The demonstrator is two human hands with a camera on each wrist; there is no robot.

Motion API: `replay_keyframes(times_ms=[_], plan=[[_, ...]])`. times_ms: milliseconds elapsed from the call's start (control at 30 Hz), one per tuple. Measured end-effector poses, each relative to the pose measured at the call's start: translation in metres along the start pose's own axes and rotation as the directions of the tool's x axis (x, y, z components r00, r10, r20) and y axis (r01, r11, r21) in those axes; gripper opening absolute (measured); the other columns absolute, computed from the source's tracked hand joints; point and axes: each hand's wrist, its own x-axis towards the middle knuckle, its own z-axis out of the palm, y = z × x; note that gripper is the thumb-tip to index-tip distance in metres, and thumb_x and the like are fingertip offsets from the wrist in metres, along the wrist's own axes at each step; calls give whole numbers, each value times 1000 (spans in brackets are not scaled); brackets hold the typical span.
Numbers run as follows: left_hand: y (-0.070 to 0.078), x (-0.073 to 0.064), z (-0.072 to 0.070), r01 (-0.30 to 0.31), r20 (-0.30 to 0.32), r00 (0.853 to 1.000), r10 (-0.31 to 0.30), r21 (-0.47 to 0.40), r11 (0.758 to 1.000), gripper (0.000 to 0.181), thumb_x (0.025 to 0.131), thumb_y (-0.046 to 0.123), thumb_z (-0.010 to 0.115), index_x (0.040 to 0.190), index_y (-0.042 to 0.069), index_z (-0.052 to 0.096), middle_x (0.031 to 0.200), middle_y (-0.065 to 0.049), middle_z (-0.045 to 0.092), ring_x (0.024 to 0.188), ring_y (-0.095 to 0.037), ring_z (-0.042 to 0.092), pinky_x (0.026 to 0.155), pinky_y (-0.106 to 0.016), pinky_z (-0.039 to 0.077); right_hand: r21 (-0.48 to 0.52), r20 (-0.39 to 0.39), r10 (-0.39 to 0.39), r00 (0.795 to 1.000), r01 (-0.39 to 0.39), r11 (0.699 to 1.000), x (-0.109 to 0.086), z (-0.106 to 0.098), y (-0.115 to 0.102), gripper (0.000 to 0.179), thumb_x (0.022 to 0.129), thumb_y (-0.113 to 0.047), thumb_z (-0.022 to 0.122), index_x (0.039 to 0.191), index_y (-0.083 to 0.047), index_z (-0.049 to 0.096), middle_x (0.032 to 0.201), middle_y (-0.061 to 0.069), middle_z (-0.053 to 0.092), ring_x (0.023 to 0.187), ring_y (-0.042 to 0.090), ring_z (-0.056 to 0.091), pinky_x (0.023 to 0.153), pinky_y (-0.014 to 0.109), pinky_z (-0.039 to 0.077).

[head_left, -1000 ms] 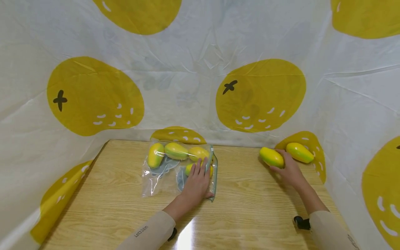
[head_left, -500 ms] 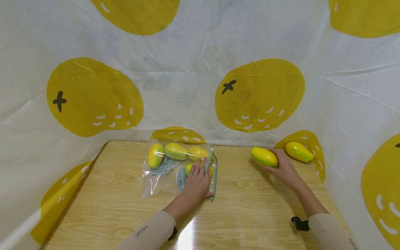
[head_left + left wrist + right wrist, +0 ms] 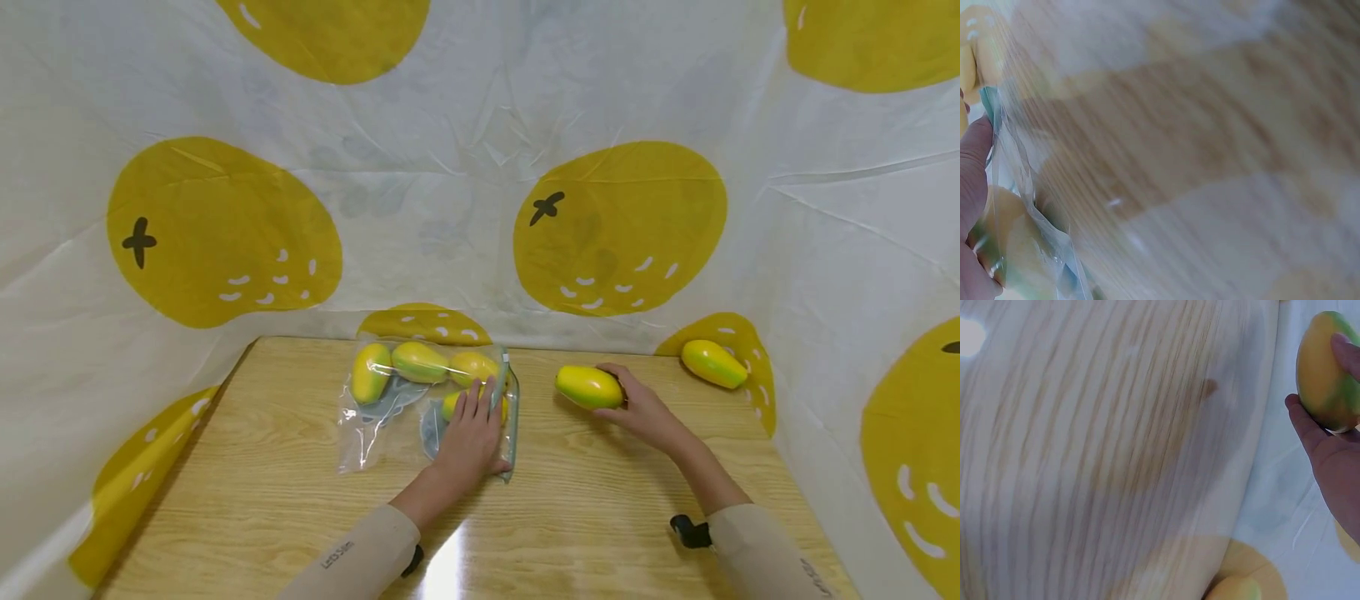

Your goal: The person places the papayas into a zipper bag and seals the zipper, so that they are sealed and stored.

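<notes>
In the head view my right hand [image 3: 637, 408] holds a yellow-green papaya [image 3: 588, 387] above the table, right of the bag. In the right wrist view the thumb lies on one side of the papaya [image 3: 1325, 375] and fingers on the other. My left hand [image 3: 471, 433] is at the mouth of a clear zip bag [image 3: 390, 446], fingers over its top and thumb by the green zip edge. In the left wrist view the thumb touches the bag's edge [image 3: 991, 103]. Several papayas [image 3: 420, 362] lie inside the bag, one partly hidden under my left fingers.
Another papaya [image 3: 714, 363] lies at the table's back right corner, by the cloth. The wooden table [image 3: 262, 467] is enclosed at the back and sides by a white cloth [image 3: 435, 242] printed with large yellow fruits.
My right hand has carried the papaya leftward from beside the corner papaya toward the bag's mouth. My left hand and the bag have stayed where they were.
</notes>
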Motion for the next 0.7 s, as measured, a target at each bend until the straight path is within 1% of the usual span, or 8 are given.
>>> replay_keyframes(times_ms=[233,500,700], plan=[[0,0,0,-1,8,1000,1,-14,1000,124,65,79,79,156,4,41,170,-21,23,155,-40,28,123,-49,34,-15,35,-19,999,19,1000,7,15,-15,76,93,-23,78,154,-6,35,151,24,48,133,41,52,109,61,43],[-3,0,-2,-3,4,1000,3,-35,999,124,66,77,79,157,3,40,170,-22,20,156,-41,26,123,-50,33,27,94,-26,995,23,999,15,33,-30,77,92,-22,79,154,-9,36,151,21,50,132,38,55,108,58,45],[-2,0,-3,-6,26,1000,7,-61,998,123,68,77,78,158,3,38,171,-22,18,157,-41,23,124,-51,31,33,152,-24,988,19,999,19,44,-34,77,91,-26,80,154,-10,37,150,18,52,132,36,55,110,57,45]])
